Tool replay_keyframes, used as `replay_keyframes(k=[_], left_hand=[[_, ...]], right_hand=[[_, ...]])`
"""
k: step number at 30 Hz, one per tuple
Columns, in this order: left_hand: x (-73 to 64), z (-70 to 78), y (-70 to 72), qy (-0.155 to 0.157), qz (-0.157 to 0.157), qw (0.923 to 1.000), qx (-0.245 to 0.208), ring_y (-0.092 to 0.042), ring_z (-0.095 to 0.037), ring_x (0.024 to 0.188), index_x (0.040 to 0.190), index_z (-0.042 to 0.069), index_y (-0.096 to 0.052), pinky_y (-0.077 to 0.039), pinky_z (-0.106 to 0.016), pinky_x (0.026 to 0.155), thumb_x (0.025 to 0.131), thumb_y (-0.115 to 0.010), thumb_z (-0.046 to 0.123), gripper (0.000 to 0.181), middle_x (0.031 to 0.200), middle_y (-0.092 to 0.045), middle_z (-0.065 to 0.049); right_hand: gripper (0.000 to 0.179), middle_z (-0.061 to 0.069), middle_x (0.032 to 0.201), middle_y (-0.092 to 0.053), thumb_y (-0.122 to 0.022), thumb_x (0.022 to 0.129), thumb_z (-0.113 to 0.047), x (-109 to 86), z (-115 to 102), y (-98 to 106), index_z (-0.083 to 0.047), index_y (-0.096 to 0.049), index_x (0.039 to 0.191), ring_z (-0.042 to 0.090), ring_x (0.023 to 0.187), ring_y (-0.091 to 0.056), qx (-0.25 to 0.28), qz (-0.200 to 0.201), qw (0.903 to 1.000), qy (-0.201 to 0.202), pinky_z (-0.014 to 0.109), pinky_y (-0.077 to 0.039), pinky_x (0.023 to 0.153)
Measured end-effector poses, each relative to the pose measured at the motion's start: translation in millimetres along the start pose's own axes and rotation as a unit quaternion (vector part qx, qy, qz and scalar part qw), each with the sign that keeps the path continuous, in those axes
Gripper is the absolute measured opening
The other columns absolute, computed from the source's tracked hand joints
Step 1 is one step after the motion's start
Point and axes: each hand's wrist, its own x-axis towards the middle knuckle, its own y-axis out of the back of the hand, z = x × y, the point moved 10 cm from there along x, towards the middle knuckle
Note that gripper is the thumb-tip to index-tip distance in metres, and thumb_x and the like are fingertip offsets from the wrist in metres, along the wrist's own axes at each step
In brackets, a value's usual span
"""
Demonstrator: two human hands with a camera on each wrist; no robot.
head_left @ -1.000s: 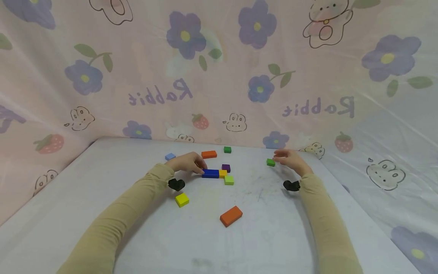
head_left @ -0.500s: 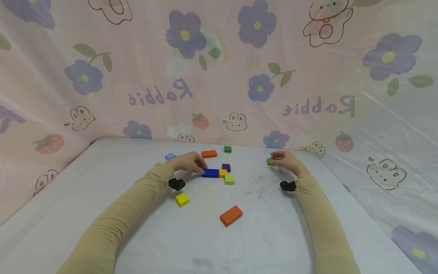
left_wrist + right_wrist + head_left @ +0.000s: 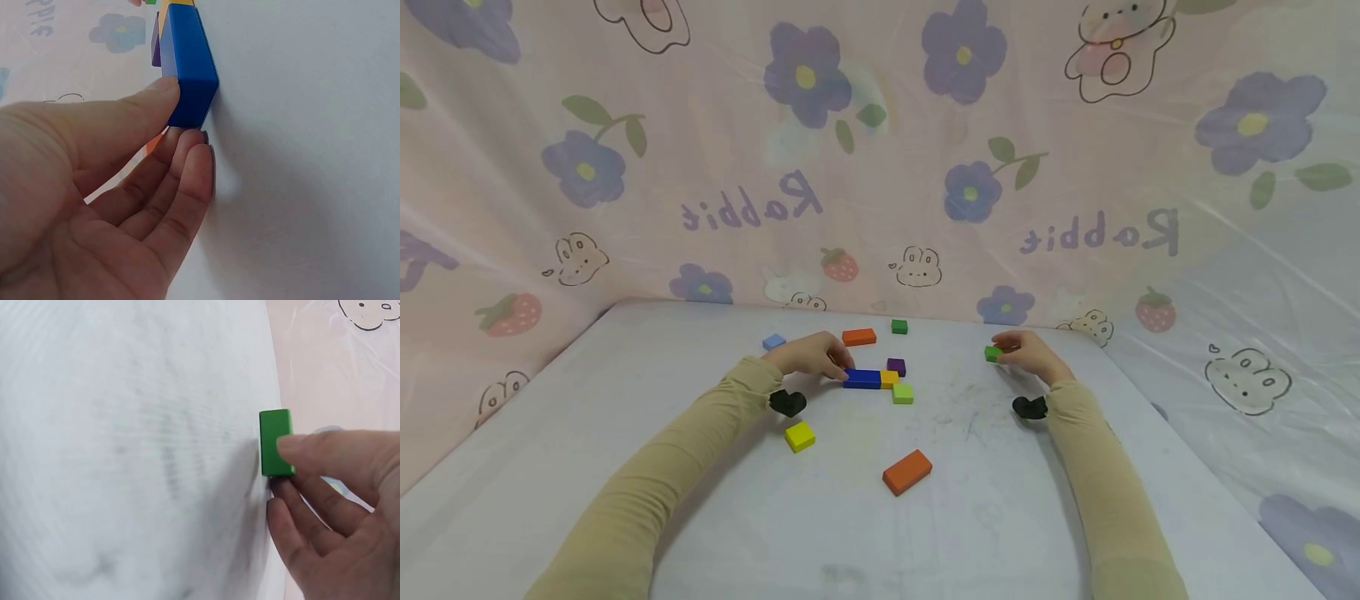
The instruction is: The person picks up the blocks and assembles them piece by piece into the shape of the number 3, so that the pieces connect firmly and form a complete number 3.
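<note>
My left hand (image 3: pixel 810 357) is at the left end of a long blue block (image 3: pixel 862 380). In the left wrist view, the thumb (image 3: pixel 164 94) presses that block's side, with the other fingers bent behind its near end. A yellow-orange block (image 3: pixel 889 380) touches the blue block's right end. A purple block (image 3: pixel 896 367) lies just behind this row, and a lime-green block (image 3: pixel 902 394) in front. Off to the right, my right hand (image 3: pixel 1032 353) pinches a small green block (image 3: pixel 992 354). The right wrist view has the thumb across its face and the other fingers partly hidden behind.
Toward the back lie a light blue block (image 3: pixel 773 342), an orange-red block (image 3: pixel 859 337) and a dark green block (image 3: pixel 899 327). Nearer are a yellow block (image 3: pixel 800 437) and an orange block (image 3: pixel 907 472). A printed curtain (image 3: pixel 880 208) rises behind the white table (image 3: pixel 985 517).
My right hand has moved slightly left onto the small green block and grips it. The left hand and the blue block have stayed in place.
</note>
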Motion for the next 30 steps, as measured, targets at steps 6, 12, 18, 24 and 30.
replay_keyframes(k=[6,12,18,24,30], left_hand=[[-2.9,2.6,-0.9,-0.001,-0.001,1.0,0.003,-0.055,-0.02,0.087,0.107,0.007,-0.071,-0.048,-0.029,0.08,0.087,-0.07,0.009,0.02,0.095,-0.065,-0.003],[-3.1,2.0,-2.0,0.003,0.0,1.0,-0.007,-0.056,-0.019,0.087,0.108,0.006,-0.07,-0.049,-0.029,0.08,0.087,-0.07,0.008,0.021,0.095,-0.065,-0.003],[-2.4,1.6,-2.6,0.003,0.0,1.0,-0.007,-0.056,-0.019,0.087,0.108,0.006,-0.07,-0.049,-0.028,0.079,0.087,-0.07,0.008,0.021,0.096,-0.065,-0.003],[-1.4,0.7,-2.2,0.006,0.002,1.0,-0.006,-0.056,-0.02,0.089,0.108,0.007,-0.07,-0.048,-0.029,0.081,0.087,-0.07,0.009,0.021,0.097,-0.065,-0.003],[-1.1,-1.2,0.2,0.011,0.004,0.9999,0.002,-0.055,-0.021,0.092,0.108,0.01,-0.071,-0.048,-0.031,0.084,0.088,-0.07,0.011,0.02,0.099,-0.064,-0.002]], right_hand=[[0.052,0.03,0.135,-0.045,-0.06,0.087,0.005,-0.5,1.4,-3.2,0.012,-0.043,0.135,0.043,0.124,-0.042,-0.008,-0.005,1.0,-0.002,0.051,-0.033,0.103],[0.05,0.03,0.135,-0.045,-0.06,0.087,0.005,-2.2,1.9,-4.5,0.011,-0.045,0.134,0.043,0.124,-0.041,-0.012,-0.006,0.9999,0.0,0.051,-0.033,0.103],[0.047,0.03,0.134,-0.046,-0.061,0.088,0.002,-2.0,5.7,-3.1,0.01,-0.048,0.132,0.043,0.124,-0.042,-0.019,0.003,0.9998,-0.004,0.052,-0.033,0.103],[0.045,0.029,0.132,-0.048,-0.062,0.089,0.0,-1.5,8.0,-0.8,0.008,-0.05,0.132,0.043,0.122,-0.044,-0.024,0.01,0.9996,-0.012,0.052,-0.035,0.102],[0.044,0.028,0.131,-0.05,-0.062,0.088,0.001,-2.4,-5.8,0.7,0.008,-0.052,0.131,0.042,0.121,-0.046,-0.026,0.008,0.9996,0.01,0.052,-0.037,0.1]])
